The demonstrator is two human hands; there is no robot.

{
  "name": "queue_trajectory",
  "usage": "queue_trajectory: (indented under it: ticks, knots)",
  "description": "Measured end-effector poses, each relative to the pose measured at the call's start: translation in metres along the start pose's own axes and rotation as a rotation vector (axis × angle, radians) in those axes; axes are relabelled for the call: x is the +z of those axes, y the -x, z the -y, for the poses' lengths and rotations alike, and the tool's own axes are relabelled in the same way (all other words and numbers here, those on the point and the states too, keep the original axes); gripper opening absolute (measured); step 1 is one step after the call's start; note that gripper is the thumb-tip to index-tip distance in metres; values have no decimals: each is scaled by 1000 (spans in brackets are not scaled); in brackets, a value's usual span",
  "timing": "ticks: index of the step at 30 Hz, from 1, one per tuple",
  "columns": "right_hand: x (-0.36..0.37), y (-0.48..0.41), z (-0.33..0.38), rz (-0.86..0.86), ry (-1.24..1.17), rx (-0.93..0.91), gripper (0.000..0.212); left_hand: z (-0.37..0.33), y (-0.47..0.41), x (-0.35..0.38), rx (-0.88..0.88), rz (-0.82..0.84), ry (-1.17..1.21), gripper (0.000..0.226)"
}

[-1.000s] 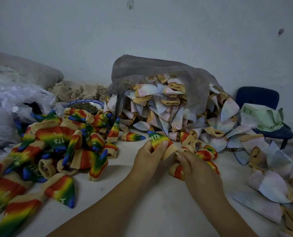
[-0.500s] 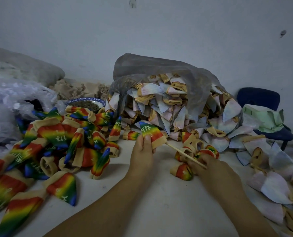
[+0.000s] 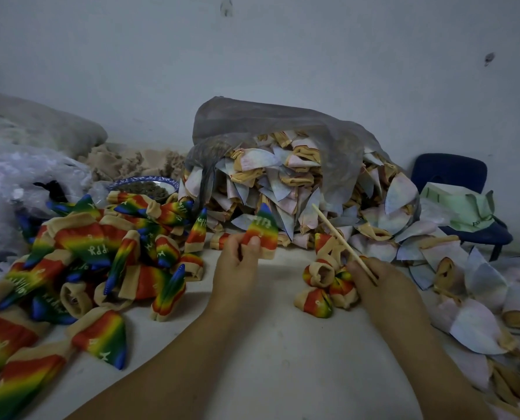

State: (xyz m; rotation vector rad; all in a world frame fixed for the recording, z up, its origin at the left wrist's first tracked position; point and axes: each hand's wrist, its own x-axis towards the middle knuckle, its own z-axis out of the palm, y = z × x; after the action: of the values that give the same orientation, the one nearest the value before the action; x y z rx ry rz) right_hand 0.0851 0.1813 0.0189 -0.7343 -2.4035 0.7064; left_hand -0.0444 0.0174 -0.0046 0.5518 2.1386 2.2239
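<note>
My left hand (image 3: pixel 239 263) pinches a rainbow fabric cone (image 3: pixel 263 231) with a tan cuff and holds it upright, point up, above the white table (image 3: pixel 270 359). My right hand (image 3: pixel 376 283) grips a thin wooden stick (image 3: pixel 340 237) that slants up and to the left, clear of the cone. Just left of my right hand lies a small cluster of rainbow pieces (image 3: pixel 325 286), some with the tan cuff showing.
A heap of rainbow cones (image 3: pixel 101 262) covers the table's left side. A grey plastic bag (image 3: pixel 276 140) spills pale inside-out pieces (image 3: pixel 283 183) at the back and right. A blue-rimmed bowl (image 3: pixel 145 184), clear plastic bags (image 3: pixel 25 183) and a blue chair (image 3: pixel 452 177) stand around.
The stick has come out of the cone: my right hand drew it down and right, then tilted it up. My left hand raised the cone upright.
</note>
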Motion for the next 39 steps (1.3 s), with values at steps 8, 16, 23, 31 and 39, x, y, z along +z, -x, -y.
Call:
queue_trajectory:
  ticks: [8, 16, 23, 31, 39]
  knots:
    - [12, 11, 25, 147, -523, -27, 41, -6, 20, 18, 330, 489, -376, 16]
    - [18, 9, 23, 81, -766, 161, 45, -6, 19, 16, 320, 440, -341, 24]
    - [27, 7, 20, 20, -820, 250, 30, -9, 24, 22, 164, 462, -197, 40]
    - [36, 7, 23, -45, -646, 206, 48, -11, 33, 26, -68, 597, 7, 39]
    - [30, 8, 19, -169, -690, 305, 35, -3, 26, 21, -6, 591, -114, 34]
